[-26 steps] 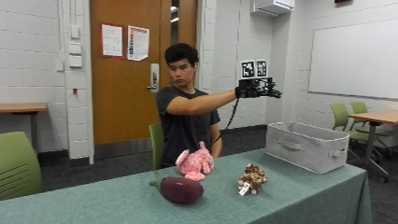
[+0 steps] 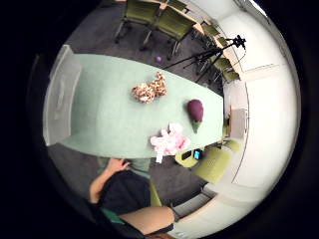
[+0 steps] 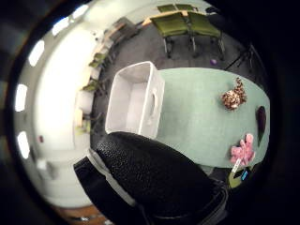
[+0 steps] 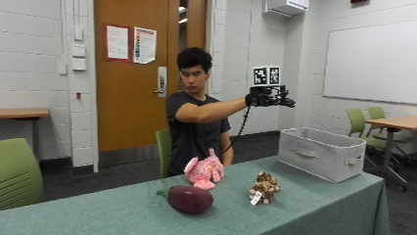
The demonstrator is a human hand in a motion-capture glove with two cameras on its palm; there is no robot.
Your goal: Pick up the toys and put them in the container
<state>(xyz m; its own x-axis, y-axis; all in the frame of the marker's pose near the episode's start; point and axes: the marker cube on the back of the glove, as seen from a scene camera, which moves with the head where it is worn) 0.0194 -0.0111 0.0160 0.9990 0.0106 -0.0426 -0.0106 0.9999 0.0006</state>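
Outside view: right hand (image 4: 266, 100) raised high above the surface (image 4: 312, 205), holding nothing; finger spread unclear. Pink toy (image 4: 204, 170), eggplant (image 4: 190, 199) and spotted toy (image 4: 264, 187) lie near each other, bin (image 4: 322, 152) well apart at the surface's end.

Little-finger view: all three toys on the surface, none in the bin.

Thumb view: bin looks empty.

Risk: a long descent from this height could land off-target and nudge the rounded eggplant away.

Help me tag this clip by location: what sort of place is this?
Probably a classroom or meeting room: a whiteboard hangs on the painted block wall, green chairs stand at side tables, and papers are posted on the wooden door.
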